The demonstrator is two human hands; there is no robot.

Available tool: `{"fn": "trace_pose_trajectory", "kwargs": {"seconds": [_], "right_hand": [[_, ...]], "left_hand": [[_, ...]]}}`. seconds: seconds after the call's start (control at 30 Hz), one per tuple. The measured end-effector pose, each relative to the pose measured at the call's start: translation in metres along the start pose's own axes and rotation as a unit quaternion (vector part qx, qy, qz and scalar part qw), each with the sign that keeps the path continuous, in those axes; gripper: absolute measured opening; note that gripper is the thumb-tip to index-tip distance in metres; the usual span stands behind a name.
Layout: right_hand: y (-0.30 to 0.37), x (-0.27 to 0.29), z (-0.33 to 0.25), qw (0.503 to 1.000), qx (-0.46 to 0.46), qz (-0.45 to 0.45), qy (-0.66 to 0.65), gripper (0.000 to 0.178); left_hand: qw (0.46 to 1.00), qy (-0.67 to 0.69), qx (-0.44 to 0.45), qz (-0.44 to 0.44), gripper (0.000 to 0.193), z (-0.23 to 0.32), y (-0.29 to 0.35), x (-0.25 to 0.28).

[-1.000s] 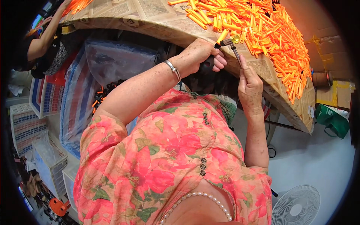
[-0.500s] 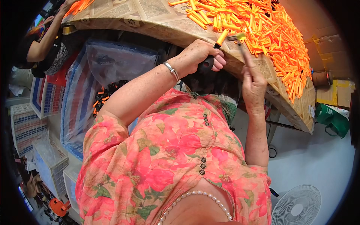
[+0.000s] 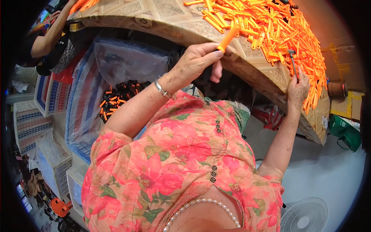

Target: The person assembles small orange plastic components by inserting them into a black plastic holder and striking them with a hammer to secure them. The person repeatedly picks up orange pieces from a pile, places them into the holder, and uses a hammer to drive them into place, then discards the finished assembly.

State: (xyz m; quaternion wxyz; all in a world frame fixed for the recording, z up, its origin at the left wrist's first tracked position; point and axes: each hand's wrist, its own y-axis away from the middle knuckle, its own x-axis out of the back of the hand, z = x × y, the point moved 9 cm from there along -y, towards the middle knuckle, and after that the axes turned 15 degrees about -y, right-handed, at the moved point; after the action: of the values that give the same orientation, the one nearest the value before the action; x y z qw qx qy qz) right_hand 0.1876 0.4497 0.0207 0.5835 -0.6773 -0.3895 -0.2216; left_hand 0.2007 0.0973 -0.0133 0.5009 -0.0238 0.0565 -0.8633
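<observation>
The left hand [image 3: 199, 60] pinched an orange plastic piece [image 3: 228, 37] upright, seemingly for fitting; the right hand [image 3: 297, 88] gripped a small metal tool [image 3: 292, 60] beside the orange pile [image 3: 278, 31].

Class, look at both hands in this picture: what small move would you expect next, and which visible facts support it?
Probably bringing the two hands together. The left hand pinches one orange plastic piece above the table edge, while the right hand holds a thin metal tool upright, apart, beside the heap of orange pieces.
</observation>
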Motion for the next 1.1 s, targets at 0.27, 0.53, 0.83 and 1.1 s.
{"fn": "trace_pose_trajectory", "kwargs": {"seconds": [0.27, 0.53, 0.83, 1.1], "right_hand": [[0.006, -0.002, -0.014, 1.0, -0.01, 0.012, 0.005, 0.041], [0.002, -0.01, -0.015, 1.0, -0.024, -0.001, -0.005, 0.042], [0.012, -0.011, 0.009, 1.0, -0.012, 0.006, -0.006, 0.044], [0.008, -0.016, 0.0, 0.999, -0.017, -0.002, -0.031, 0.044]], "left_hand": [[0.964, -0.034, 0.112, 0.238, 0.031, -0.057, 0.114, 0.112], [0.661, -0.664, 0.211, 0.279, 0.039, -0.13, 0.275, 0.225], [0.839, -0.434, 0.003, 0.328, 0.033, 0.003, 0.1, 0.148], [0.804, -0.495, -0.201, 0.263, 0.033, 0.068, -0.009, 0.066]]}}
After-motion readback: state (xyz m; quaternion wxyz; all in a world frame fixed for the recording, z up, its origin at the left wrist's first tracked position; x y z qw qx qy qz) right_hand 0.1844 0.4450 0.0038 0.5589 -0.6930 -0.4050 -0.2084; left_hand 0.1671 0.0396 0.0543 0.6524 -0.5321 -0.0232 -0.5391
